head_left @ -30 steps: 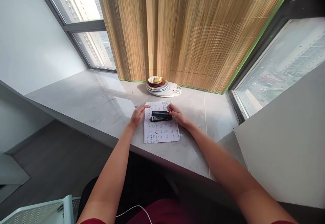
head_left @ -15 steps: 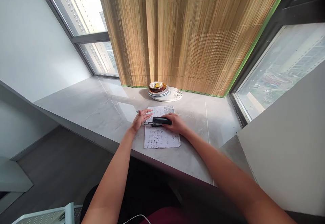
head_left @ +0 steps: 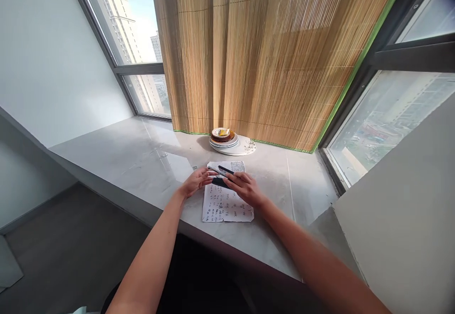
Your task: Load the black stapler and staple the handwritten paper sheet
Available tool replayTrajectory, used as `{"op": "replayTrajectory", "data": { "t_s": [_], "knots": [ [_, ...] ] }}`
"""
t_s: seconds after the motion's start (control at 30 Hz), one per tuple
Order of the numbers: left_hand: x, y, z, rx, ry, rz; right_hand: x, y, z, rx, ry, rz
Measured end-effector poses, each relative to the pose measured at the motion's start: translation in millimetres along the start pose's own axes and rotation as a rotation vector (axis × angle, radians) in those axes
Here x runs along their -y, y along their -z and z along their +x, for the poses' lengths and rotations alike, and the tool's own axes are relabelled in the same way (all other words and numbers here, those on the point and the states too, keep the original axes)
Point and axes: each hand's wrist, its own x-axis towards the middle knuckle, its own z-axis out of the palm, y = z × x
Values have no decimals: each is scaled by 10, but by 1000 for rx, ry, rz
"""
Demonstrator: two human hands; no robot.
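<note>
A black stapler [head_left: 221,182] is spread apart over a sheet of handwritten paper [head_left: 229,205], with its metal strip showing between the black parts. My right hand [head_left: 245,188] is closed around its right side. At the stapler's left end, my left hand [head_left: 195,182] has its fingers bent around the tip of the metal strip. Whether anything small sits between those fingers is too fine to make out. The paper lies flat on the grey counter [head_left: 270,181], partly covered by the stapler and both hands.
Behind the paper stands a stack of plates [head_left: 223,142] with a small yellow packet [head_left: 223,132] on top. A bamboo blind [head_left: 263,67] hangs at the back between windows. The counter's front edge [head_left: 213,238] runs close to my body.
The stapler has been swung open and tilted in my right hand. My left hand, spread flat before, has closed in on the stapler's left end. The view has tipped upward slightly.
</note>
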Motion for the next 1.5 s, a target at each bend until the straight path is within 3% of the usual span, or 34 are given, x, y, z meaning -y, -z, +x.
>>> {"op": "replayTrajectory", "data": {
  "t_s": [0.13, 0.23, 0.3, 0.4, 0.47, 0.57, 0.67, 0.73, 0.9, 1.03, 1.17, 1.5],
  "knots": [
    [-6, 0, 12, -15, 14, -19, 21, 5, 13, 34, 84, 31],
    [16, 2, 37, -45, 13, -16, 62, -14, 48, -7, 15, 91],
    [26, 4, 48, -72, -9, -15, 86, -46, 76, -112, -174, 150],
    [11, 3, 40, -126, -52, 10, 74, -98, 97, -233, -597, 238],
    [-12, 5, 16, -175, -97, 49, 28, -125, 84, -200, -806, 340],
    [-34, 11, -30, -128, -164, 91, -47, -148, 47, -60, -907, 516],
    [-38, 2, -66, 106, -122, 134, -43, -138, 47, 43, -826, 532],
    [-45, -17, -80, 216, -78, 146, 21, -102, 82, 32, -694, 410],
    [-71, -55, -101, 295, -3, 177, 307, 4, 190, 74, -210, 96],
    [-63, -61, -125, 282, 35, 213, 515, -60, 212, 67, -48, 59],
    [-50, -70, -140, 275, 44, 228, 608, -195, 239, 63, 0, 106],
    [-56, -90, -136, 302, 77, 281, 548, -275, 280, 43, -157, 174]
  ]
}}
